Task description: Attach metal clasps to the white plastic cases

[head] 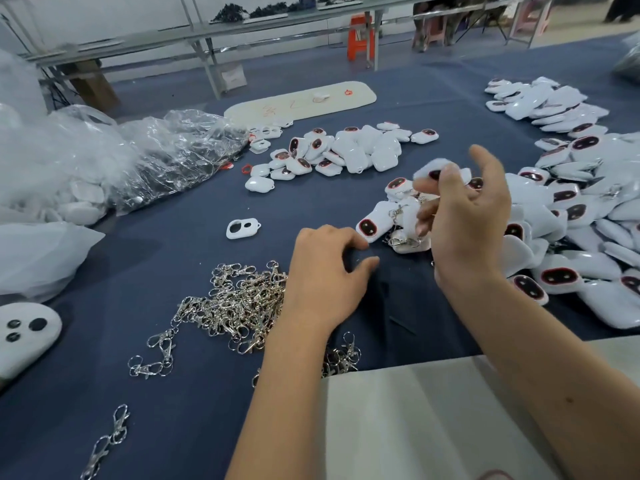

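My right hand (467, 216) is raised over the near pile of white plastic cases (388, 223). Its index finger points up and its other fingers are spread. A blurred white case (433, 169) sits at its thumb and fingertips, and I cannot tell whether the hand still holds it. My left hand (329, 271) rests on the blue cloth with its fingers loosely curled and nothing in them. Just left of it lies a heap of silver metal clasps (239, 303). Several cases below my right hand have clasps (401, 241) on them.
More white cases lie in a middle pile (346, 150) and a large pile on the right (588, 209). A lone case frame (242, 228) lies on the cloth. Clear plastic bags (145, 157) fill the left side. Loose clasps (107, 441) lie near the front edge. A beige board (346, 98) lies at the back.
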`<control>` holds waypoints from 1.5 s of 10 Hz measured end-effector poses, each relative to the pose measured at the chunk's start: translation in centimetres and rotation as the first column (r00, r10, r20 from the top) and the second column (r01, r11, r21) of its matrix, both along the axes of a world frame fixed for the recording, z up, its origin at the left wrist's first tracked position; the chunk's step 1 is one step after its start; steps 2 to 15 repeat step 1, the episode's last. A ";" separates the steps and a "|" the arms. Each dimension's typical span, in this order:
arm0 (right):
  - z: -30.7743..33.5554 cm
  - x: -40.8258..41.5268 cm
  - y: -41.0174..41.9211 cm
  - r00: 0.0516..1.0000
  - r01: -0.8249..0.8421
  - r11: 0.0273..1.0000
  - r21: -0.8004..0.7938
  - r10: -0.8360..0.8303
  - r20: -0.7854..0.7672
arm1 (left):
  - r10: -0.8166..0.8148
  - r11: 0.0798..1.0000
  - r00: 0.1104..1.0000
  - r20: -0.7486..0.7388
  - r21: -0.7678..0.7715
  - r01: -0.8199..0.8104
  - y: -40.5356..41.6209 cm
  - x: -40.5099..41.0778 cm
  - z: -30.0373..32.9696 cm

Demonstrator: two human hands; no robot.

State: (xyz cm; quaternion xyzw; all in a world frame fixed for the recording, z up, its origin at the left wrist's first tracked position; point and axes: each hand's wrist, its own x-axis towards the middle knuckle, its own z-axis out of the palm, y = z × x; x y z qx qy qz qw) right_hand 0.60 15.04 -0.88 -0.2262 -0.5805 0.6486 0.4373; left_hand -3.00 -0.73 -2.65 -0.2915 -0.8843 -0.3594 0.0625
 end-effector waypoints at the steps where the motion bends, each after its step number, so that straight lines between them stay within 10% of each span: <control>1: 0.8 0.5 0.2 0.999 0.032 0.998 -0.058 -0.034 -0.037 | -0.010 0.999 1.000 -0.016 -0.039 0.009 0.2 -0.2 -0.2; 15: 0.8 0.5 0.2 0.999 0.032 0.998 -0.058 -0.034 -0.037 | -0.010 0.999 1.000 -0.016 -0.039 0.009 0.2 -0.2 -0.2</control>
